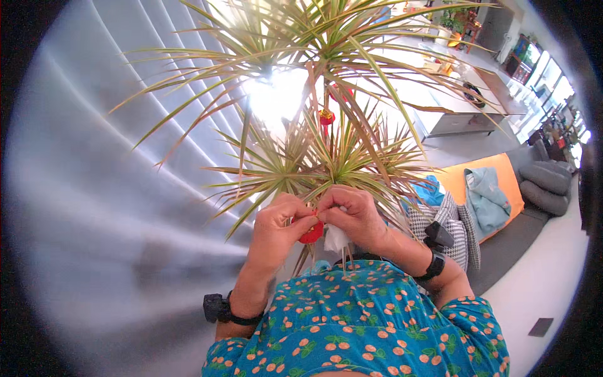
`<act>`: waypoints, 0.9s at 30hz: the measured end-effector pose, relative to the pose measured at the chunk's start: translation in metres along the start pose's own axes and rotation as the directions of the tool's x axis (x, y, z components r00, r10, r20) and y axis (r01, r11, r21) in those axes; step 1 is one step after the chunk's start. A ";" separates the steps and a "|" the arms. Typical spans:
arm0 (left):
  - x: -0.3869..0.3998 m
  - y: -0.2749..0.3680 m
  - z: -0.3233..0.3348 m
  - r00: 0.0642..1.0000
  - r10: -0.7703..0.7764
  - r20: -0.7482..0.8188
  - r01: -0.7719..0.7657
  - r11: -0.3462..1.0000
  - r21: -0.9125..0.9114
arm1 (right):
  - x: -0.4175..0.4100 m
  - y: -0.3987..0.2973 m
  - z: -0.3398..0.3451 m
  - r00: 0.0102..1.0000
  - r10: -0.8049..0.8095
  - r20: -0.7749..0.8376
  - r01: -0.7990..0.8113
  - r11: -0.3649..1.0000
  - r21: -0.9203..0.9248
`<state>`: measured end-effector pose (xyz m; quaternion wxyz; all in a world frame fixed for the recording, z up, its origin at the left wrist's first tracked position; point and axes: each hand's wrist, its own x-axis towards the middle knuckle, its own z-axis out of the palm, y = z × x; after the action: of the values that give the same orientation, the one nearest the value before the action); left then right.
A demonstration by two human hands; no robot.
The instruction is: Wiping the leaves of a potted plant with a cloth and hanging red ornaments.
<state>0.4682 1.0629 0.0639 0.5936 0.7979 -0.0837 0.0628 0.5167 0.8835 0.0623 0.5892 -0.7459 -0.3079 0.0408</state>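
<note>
My left hand (pixel 282 221) pinches the top of a small red ornament (pixel 311 233) between thumb and forefinger. My right hand (pixel 351 217) meets it there, its thumb and forefinger closed at the same spot, with a crumpled white tissue (pixel 336 237) hanging from its palm. Both hands are in front of the lower leaves of a spiky potted-type plant (pixel 332 169) with long striped leaves. Higher on its stem hang a red and gold ornament (pixel 326 117) and another red one (pixel 341 92). The plant's pot is hidden.
Pale curtains (pixel 155 188) fall along the left side. To the right stands a grey sofa (pixel 509 249) with an orange cover (pixel 459 176), a light blue garment (pixel 487 198) and a houndstooth cloth (pixel 443 217). A white table (pixel 464 120) stands beyond, at the upper right.
</note>
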 end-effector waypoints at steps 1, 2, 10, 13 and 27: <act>0.001 0.001 -0.001 1.000 -0.018 0.006 0.018 1.000 0.017 | 0.000 -0.001 0.000 1.000 -0.003 -0.024 0.003 1.000 0.002; 0.001 0.002 -0.001 1.000 0.002 -0.022 -0.002 1.000 0.000 | 0.001 -0.002 0.000 0.999 0.043 -0.013 -0.043 0.999 0.032; 0.005 0.004 -0.004 0.991 0.002 -0.135 -0.038 0.964 -0.263 | 0.006 -0.010 0.002 0.990 -0.142 -0.005 0.141 0.987 -0.076; 0.007 0.005 -0.004 0.987 0.092 -0.129 -0.121 0.965 -0.234 | 0.004 -0.012 0.003 0.996 -0.045 0.078 0.054 0.992 -0.115; 0.018 0.011 0.004 0.992 0.012 -0.127 -0.057 0.932 -0.358 | 0.004 -0.005 -0.001 0.997 -0.068 0.034 0.071 0.991 -0.116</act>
<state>0.4835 1.0551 0.0762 0.7327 0.6685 -0.0710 0.1056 0.5182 0.8857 0.0681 0.5408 -0.7674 -0.3443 0.0132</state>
